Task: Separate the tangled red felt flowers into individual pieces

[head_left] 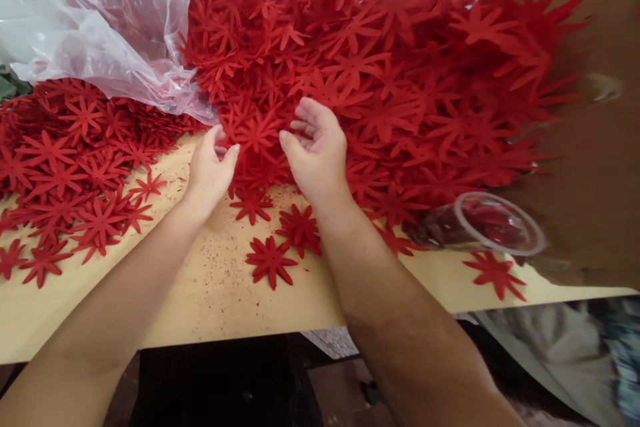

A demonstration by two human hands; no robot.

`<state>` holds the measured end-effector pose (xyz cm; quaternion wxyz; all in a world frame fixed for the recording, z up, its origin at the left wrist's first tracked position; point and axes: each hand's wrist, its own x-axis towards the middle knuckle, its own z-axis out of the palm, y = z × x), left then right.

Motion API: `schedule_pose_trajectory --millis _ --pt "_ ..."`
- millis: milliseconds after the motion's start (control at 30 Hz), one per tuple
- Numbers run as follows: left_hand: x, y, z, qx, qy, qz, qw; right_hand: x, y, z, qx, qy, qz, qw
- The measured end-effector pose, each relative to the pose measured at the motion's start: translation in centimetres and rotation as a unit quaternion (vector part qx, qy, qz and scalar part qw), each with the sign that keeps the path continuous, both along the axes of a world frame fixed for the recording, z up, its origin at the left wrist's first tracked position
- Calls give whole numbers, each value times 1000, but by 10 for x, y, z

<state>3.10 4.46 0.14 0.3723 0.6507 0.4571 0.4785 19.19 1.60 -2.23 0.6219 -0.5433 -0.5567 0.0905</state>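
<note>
A large heap of red flower-shaped cutouts with narrow petals fills the back of the table. My left hand is at the heap's left front edge, close to a clear plastic bag. Its thumb and fingers are apart, with nothing seen between them. Facing it, my right hand hovers at the front of the heap, fingers curved and thumb apart, palm turned inward and bare. Between the two hands lie more red cutouts. Whether the fingertips touch any cutout, I cannot tell.
A second pile of cutouts spreads on the left. Loose cutouts and red crumbs lie on the pale tabletop. A clear plastic cup lies on its side at right, beside a brown cardboard sheet.
</note>
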Motion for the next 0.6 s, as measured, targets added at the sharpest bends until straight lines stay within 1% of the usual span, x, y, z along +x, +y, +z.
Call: schedule_pose_trajectory --millis 33,67,100,133,167,200,233,267,300,333,367,400,433,533,600 --pt "-1 -2 2 57 39 12 998 -1 -2 2 7 -25 -16 1000" --pt "-3 -6 5 109 81 8 991 -3 -5 5 11 -47 -29 998" --pt "-3 -13 10 149 125 -15 981 -4 -8 9 15 -64 -40 997" --pt "-4 -22 16 176 171 -59 968 -5 -10 12 18 -75 -47 996" --pt "-4 -32 23 186 222 -120 950 -7 -11 15 20 -79 -52 995" --pt "-4 -44 30 184 279 -187 924 -7 -12 17 23 -77 -56 995" --pt "-4 -57 36 180 337 -242 892 -8 -13 19 26 -70 -58 995" --pt "-4 -70 40 179 385 -278 862 -9 -13 21 28 -60 -59 996" --pt "-5 -81 41 182 425 -303 833 -9 -13 23 29 -48 -56 997" --pt "-7 -92 41 186 458 -316 810 -10 -13 24 29 -37 -53 997" --pt "-10 -100 38 194 478 -312 798 -10 -12 25 29 -28 -49 998" --pt "-14 -106 33 198 489 -303 794 -11 -11 25 28 -22 -44 998" --pt "-19 -111 27 200 489 -294 797 -11 -10 25 26 -21 -40 999" --pt "-31 -114 11 198 471 -256 821 -13 -7 23 23 -29 -34 999" --pt "-36 -111 8 185 449 -241 841 -16 -5 21 22 -19 -28 999"
